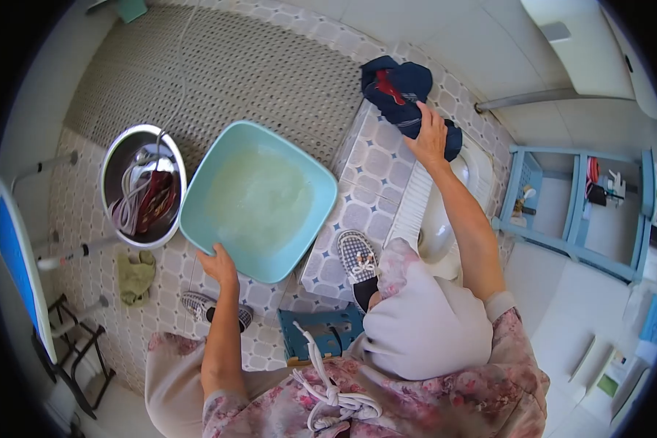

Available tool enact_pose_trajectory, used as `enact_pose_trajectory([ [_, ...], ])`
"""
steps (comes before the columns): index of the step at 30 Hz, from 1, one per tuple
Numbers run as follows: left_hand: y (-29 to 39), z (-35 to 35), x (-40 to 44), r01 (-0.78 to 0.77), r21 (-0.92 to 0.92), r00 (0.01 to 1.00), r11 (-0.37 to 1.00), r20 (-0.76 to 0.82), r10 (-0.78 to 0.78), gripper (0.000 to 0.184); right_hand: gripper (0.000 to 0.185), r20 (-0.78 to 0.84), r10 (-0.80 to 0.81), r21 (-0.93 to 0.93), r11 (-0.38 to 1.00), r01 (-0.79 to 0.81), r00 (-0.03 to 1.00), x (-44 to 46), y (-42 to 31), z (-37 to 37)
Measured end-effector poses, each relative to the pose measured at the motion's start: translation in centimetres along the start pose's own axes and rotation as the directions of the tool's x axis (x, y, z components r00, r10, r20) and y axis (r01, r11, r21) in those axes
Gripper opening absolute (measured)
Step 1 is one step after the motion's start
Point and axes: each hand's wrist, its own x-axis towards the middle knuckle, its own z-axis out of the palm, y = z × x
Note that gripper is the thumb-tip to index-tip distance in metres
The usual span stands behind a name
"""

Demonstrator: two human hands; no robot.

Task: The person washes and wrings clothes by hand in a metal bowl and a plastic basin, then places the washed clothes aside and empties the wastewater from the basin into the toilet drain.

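Observation:
A light turquoise basin (326,191) with cloudy water stands on the tiled floor, slightly left of the middle. My left hand (219,264) holds its near rim at the lower left. At the upper right, a bundle of dark blue cloth (398,89) with a red patch lies on the raised tiled step, reaching toward the squat toilet (436,219). My right hand (429,135) rests against the near part of this cloth, its fingertips partly over it. Whether the fingers grip a fold is not clear.
A metal bowl (112,191) with a dark red item and a hose inside stands left of the basin. A greenish cloth (135,277) lies below it. A grey perforated mat (270,73) covers the floor behind. A blue shelf (577,204) stands right; a blue stool (317,332) is near my feet.

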Motion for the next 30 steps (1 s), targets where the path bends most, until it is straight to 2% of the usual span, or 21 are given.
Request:
enact_pose_trajectory([
  [3,0.0,0.7,0.0,0.05,0.024,0.999,0.998,0.003,-0.05,0.041,0.097,-0.006,-0.013,0.023,1.0,0.013,1.0,1.2,0.5,-0.7],
  [6,-0.2,0.8,-0.1,0.041,0.033,0.999,0.999,0.002,-0.041,0.042,0.101,0.006,0.027,-0.058,0.998,-0.027,1.0,0.5,-0.5,0.3],
  [7,-0.5,0.8,0.2,0.047,0.034,0.999,0.998,-0.013,-0.047,0.043,0.103,0.088,0.086,-0.075,0.994,-0.079,0.992,0.3,-1.1,0.9],
  [8,-0.9,1.0,0.2,0.05,0.038,0.999,0.998,-0.022,-0.05,0.043,0.104,0.048,0.07,-0.11,0.992,-0.064,0.996,0.0,-1.7,1.2],
  [10,-1.3,0.9,0.0,0.065,0.057,0.997,0.996,-0.038,-0.063,0.043,0.093,0.011,0.17,-0.25,0.955,-0.162,0.985,-0.2,-5.0,-0.3],
  [13,-1.4,1.2,-0.1,0.07,0.05,0.996,0.996,-0.056,-0.068,0.044,0.075,0.027,-0.126,-0.345,0.93,0.127,0.992,-1.2,-10.1,-1.4],
  [15,-1.9,1.1,-0.3,0.044,-0.004,0.998,0.999,-0.04,-0.044,0.047,0.061,0.108,-0.294,0.067,0.955,0.289,0.95,-2.7,-13.7,-1.2],
  [17,-2.3,1.0,0.0,0.026,-0.011,0.999,1.0,-0.022,-0.027,0.046,0.058,0.229,-0.329,0.515,0.84,0.173,0.916,-4.1,-16.6,1.6],
  [19,-2.0,1.4,0.2,0.031,-0.044,0.999,0.999,-0.003,-0.032,0.044,0.055,0.452,-0.314,0.597,0.802,-0.021,0.835,-4.8,-19.5,2.4],
  [22,-1.9,0.8,0.4,0.052,-0.129,0.999,0.99,0.013,-0.051,0.038,0.044,0.45,-0.171,0.519,0.849,-0.101,0.876,-5.6,-20.4,5.4],
  [25,-1.4,0.9,0.3,0.062,-0.271,0.998,0.96,0.022,-0.058,0.032,0.033,0.564,-0.082,0.468,0.852,-0.237,0.822,-4.8,-19.9,7.1],
  [28,-1.5,0.4,0.8,0.118,-0.379,0.992,0.918,0.08,-0.094,0.027,0.023,0.415,-0.086,0.522,0.838,-0.16,0.906,-5.9,-19.5,7.5],
  [30,-0.7,0.3,1.1,0.154,-0.481,0.984,0.863,0.151,-0.092,0.026,0.022,0.379,-0.051,0.569,0.8,-0.19,0.924,-6.1,-18.9,6.6],
])
